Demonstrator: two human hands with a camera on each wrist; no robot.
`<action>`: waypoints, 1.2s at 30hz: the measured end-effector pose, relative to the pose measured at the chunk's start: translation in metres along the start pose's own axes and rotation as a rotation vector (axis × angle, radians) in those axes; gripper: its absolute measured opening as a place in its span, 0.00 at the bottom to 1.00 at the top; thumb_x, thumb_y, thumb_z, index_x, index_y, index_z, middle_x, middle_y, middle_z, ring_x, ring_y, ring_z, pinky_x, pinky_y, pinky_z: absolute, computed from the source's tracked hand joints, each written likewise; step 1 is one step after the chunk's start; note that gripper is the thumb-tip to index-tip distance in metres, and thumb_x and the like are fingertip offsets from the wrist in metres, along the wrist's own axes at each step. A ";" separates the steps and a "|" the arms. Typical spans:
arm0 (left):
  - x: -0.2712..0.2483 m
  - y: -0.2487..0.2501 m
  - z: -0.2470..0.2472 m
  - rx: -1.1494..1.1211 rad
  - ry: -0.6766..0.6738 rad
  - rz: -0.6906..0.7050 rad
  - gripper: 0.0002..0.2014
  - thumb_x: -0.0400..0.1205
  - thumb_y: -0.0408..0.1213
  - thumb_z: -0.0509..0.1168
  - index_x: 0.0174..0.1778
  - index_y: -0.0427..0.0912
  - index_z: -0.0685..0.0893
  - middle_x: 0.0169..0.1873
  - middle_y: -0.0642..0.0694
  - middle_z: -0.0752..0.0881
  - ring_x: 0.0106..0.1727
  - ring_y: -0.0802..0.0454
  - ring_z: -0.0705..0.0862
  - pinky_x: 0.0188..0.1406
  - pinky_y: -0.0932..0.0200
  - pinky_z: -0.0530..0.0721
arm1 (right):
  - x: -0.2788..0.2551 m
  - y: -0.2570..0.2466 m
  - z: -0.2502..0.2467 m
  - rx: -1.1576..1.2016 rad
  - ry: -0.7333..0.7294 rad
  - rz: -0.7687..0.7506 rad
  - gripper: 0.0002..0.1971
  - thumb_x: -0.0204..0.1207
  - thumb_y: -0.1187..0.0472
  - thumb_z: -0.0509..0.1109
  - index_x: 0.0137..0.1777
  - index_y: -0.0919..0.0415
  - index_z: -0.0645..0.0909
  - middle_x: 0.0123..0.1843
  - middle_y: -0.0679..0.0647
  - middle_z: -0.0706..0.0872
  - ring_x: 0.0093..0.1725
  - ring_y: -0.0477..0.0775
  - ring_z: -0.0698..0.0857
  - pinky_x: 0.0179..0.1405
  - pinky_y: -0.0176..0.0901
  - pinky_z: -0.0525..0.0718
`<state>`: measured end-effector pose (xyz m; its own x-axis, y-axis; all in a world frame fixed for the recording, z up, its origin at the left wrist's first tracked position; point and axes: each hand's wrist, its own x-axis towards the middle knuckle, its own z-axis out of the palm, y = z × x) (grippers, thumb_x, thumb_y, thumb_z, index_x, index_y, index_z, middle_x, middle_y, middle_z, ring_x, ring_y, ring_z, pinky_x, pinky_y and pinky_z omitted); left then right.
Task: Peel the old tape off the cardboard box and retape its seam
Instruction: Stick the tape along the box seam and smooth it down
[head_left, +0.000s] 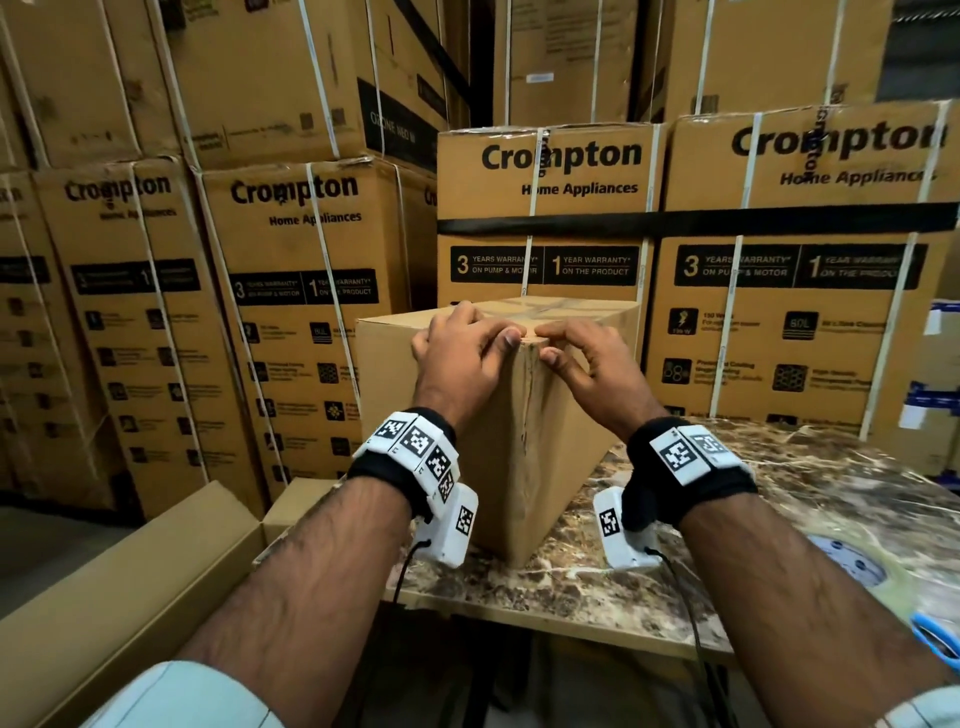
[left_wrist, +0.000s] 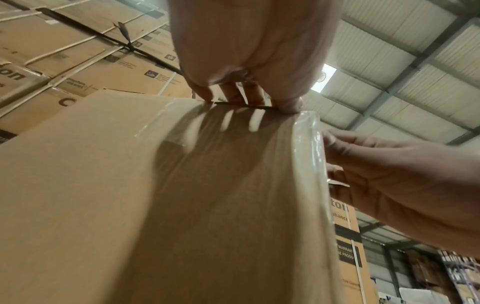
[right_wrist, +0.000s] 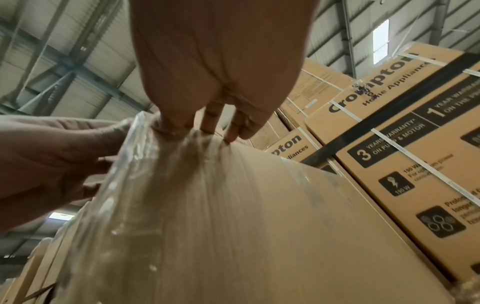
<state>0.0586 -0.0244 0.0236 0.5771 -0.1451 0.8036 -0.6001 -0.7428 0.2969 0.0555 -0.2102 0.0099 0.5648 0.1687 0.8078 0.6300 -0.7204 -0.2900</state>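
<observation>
A plain cardboard box stands on a marble table with one upright corner turned towards me. Wrinkled clear old tape runs down that corner and shines along the edge in the wrist views. My left hand grips the top near corner, fingers curled over the top edge and thumb at the corner. My right hand meets it from the right, with index finger on the corner top and thumb just below. Its fingertips pinch the crumpled tape end.
Tall strapped Crompton cartons wall in the back and both sides. A long flat carton lies at the lower left beside the table. A tape roll and a blue object lie near the table's right front.
</observation>
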 end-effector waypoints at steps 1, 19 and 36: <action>0.001 0.000 -0.002 -0.002 -0.015 0.001 0.15 0.86 0.53 0.56 0.61 0.58 0.85 0.48 0.55 0.72 0.59 0.50 0.72 0.60 0.48 0.62 | 0.001 -0.004 -0.003 -0.004 -0.011 0.005 0.15 0.83 0.51 0.65 0.65 0.53 0.83 0.63 0.50 0.87 0.65 0.52 0.80 0.70 0.63 0.75; -0.014 -0.004 0.007 -0.219 0.107 -0.030 0.12 0.83 0.33 0.58 0.55 0.55 0.81 0.58 0.57 0.81 0.64 0.57 0.72 0.66 0.44 0.68 | -0.030 -0.040 0.037 -0.329 0.048 0.266 0.43 0.81 0.38 0.60 0.87 0.56 0.43 0.89 0.55 0.48 0.88 0.54 0.46 0.84 0.64 0.47; -0.023 -0.004 0.000 -0.204 0.048 -0.019 0.19 0.82 0.29 0.58 0.64 0.54 0.79 0.64 0.57 0.80 0.70 0.56 0.72 0.70 0.42 0.68 | -0.093 -0.049 0.065 -0.388 -0.250 0.745 0.61 0.69 0.32 0.72 0.86 0.63 0.36 0.88 0.64 0.36 0.87 0.64 0.36 0.82 0.72 0.45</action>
<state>0.0473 -0.0179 0.0038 0.5652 -0.0971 0.8192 -0.6920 -0.5964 0.4068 0.0066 -0.1464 -0.0844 0.8863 -0.3272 0.3278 -0.1497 -0.8721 -0.4659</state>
